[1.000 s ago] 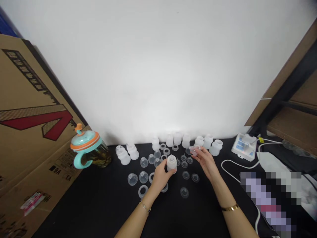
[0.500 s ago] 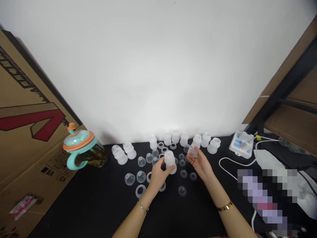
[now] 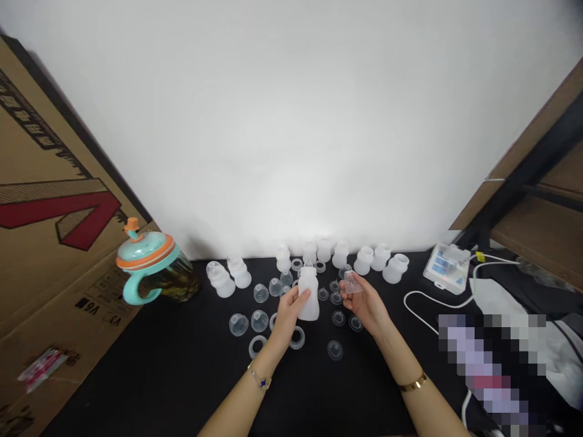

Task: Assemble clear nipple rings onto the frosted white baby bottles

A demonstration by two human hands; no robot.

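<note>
My left hand (image 3: 288, 312) is wrapped round a frosted white bottle (image 3: 309, 297), upright above the black table. To its right, my right hand (image 3: 367, 303) pinches a clear cap (image 3: 352, 283) between thumb and fingers, apart from the bottle. On the table between and below the hands lie several clear thin discs (image 3: 337, 318). Left of the bottle are several clear dome caps (image 3: 260, 321) and white rings (image 3: 297, 338). Several open white bottles (image 3: 363, 260) stand along the wall, and two capped bottles (image 3: 221, 281) stand further left.
A teal and orange lidded jug (image 3: 155, 261) stands at the left beside a cardboard box (image 3: 54, 255). A power strip (image 3: 447, 267) with white cables (image 3: 421, 293) sits at the back right. A white bag (image 3: 505, 297) and a pixelated item lie at the right.
The bottle in my left hand has turned and its side now faces the camera more. In my right hand the cap has tilted, and the fingers have curled. The view has shifted slightly.
</note>
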